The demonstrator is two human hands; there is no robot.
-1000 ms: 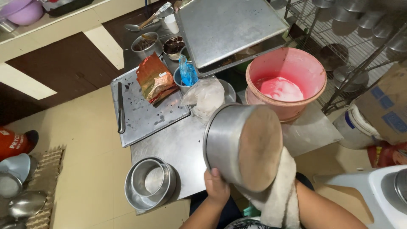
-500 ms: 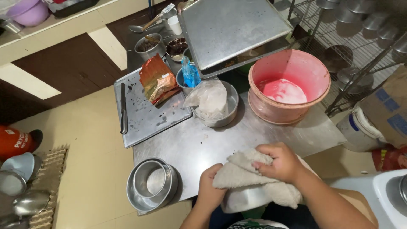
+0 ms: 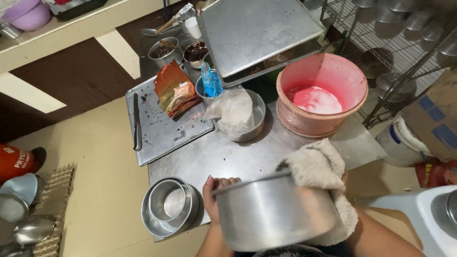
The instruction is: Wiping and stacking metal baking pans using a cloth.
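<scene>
A round metal cake pan [image 3: 273,216] is held on its side in front of me, above the near edge of the steel table [image 3: 228,159]. My left hand [image 3: 214,195] grips its left rim, fingers curled over the edge. My right hand is almost hidden under a beige cloth [image 3: 319,173] that it presses onto the pan's upper right rim; only the forearm shows below.
Nested round pans [image 3: 169,207] sit at the table's near left corner. A tray [image 3: 159,128] holds a knife and an orange foil bag. A metal bowl with a plastic bag [image 3: 235,114], a pink bucket [image 3: 321,93], a baking sheet [image 3: 259,31] and a wire rack [image 3: 409,43] lie beyond.
The pan was upright facing me, then lowered under the cloth with both hands on it. Now it is raised again on its side, the cloth over its right rim.
</scene>
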